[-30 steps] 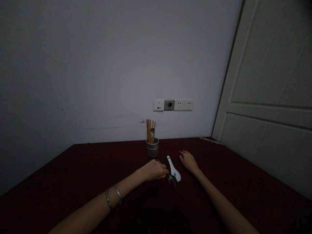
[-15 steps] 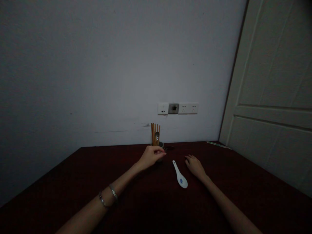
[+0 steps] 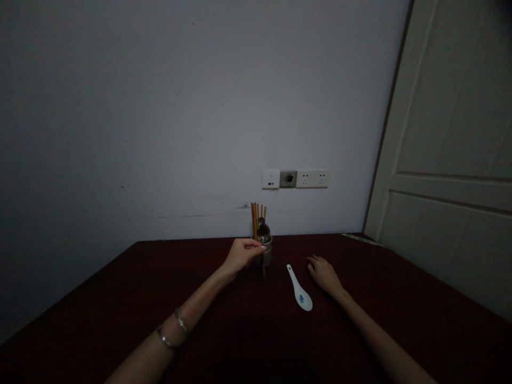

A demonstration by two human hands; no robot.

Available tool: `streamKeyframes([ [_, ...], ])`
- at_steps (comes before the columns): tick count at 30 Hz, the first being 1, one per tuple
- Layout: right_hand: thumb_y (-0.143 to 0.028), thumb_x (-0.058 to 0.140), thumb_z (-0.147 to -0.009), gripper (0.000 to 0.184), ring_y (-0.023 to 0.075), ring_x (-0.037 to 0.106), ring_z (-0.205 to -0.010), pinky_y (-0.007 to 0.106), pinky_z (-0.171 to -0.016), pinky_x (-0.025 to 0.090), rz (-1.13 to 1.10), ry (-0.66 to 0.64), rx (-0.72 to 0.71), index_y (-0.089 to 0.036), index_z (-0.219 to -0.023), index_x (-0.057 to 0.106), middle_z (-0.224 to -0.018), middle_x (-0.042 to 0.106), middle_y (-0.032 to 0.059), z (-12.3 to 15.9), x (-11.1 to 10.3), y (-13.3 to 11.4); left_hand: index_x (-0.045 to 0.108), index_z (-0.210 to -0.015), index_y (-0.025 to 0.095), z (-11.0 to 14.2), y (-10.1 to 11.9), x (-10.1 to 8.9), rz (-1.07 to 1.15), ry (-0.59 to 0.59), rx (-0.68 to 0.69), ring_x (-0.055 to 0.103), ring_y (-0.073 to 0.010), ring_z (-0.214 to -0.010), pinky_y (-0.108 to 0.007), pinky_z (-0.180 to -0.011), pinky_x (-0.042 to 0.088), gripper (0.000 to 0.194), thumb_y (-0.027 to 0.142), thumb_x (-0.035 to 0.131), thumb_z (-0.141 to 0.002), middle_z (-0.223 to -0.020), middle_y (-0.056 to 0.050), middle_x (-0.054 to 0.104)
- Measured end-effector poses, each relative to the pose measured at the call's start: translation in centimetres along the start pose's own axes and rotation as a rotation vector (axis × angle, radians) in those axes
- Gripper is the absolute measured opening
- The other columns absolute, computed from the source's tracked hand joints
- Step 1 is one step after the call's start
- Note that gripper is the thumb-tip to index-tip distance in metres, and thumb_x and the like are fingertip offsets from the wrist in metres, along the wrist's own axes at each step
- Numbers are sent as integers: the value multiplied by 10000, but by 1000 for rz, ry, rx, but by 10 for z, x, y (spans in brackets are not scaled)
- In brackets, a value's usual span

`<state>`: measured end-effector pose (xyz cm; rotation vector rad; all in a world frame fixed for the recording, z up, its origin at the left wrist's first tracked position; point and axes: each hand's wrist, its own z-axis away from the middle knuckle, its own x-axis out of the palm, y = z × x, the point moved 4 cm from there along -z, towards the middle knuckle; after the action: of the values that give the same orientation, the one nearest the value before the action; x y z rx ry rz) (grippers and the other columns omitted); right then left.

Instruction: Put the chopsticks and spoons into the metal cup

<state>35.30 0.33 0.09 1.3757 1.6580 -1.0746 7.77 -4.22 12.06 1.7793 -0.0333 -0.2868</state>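
My left hand [image 3: 241, 254] is closed in a pinch on a metal spoon [image 3: 263, 232], which it holds upright, bowl up, right in front of a small metal cup [image 3: 268, 250]. The cup stands near the wall and holds several orange chopsticks [image 3: 256, 218]. My left wrist wears two bracelets [image 3: 172, 330]. My right hand [image 3: 324, 274] rests flat on the dark red table [image 3: 120, 298], fingers loosely apart and holding nothing. A white ceramic spoon [image 3: 300, 290] with a blue mark lies on the table just left of that hand.
A row of wall sockets [image 3: 296, 178] sits above the cup on the plain wall. A pale panelled door [image 3: 452, 160] stands at the right beside the table's edge. The room is dim.
My left hand has lifted the metal spoon from the table beside the white spoon and carried it up to the cup. My right hand has stayed still.
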Motion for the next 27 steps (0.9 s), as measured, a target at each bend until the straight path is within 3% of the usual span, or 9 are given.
streamKeyframes([
  [7,-251,414,-795,370,227,472,-1146,345,-962,338,-140,-2,57,-137,-1076,626,-1179,569,126,-1,1,11,624,-701,102,0,-16,-17,9,-52,-15,291,-37,-310,-189,-339,199,328,407,692,-603,-380,69,407],
  [12,-309,493,-745,310,226,544,-1052,336,-927,378,-418,147,127,-139,-921,682,-1086,623,120,-13,-22,14,619,-691,100,3,-13,-21,47,-83,-41,280,-26,-315,-185,-343,200,322,399,697,-598,-385,72,400],
  [15,-358,552,-709,271,239,590,-968,350,-883,413,-693,173,118,-163,-820,704,-1002,663,110,-22,-47,-9,613,-690,106,6,-8,-21,67,-81,-51,284,-24,-320,-182,-343,199,310,387,703,-594,-387,71,405],
  [20,-426,655,-637,372,241,616,-901,356,-809,457,-1173,-3,83,-148,-880,700,-934,687,103,-19,-77,-77,621,-688,104,10,-4,-19,65,-102,-50,286,-22,-327,-180,-346,200,308,386,702,-597,-392,71,400],
  [23,-423,683,-617,389,225,618,-885,348,-812,455,-1319,-101,62,-137,-881,699,-938,685,109,-9,-89,-110,629,-694,97,13,-2,-15,63,-144,-32,285,-22,-331,-180,-349,201,310,389,692,-612,-395,69,401],
  [27,-422,689,-611,406,206,621,-819,340,-772,459,-1386,-209,-18,-125,-887,698,-893,688,108,4,-106,-135,640,-703,83,17,-1,-8,59,-188,-23,287,-25,-326,-185,-351,199,333,402,684,-619,-385,64,401],
])
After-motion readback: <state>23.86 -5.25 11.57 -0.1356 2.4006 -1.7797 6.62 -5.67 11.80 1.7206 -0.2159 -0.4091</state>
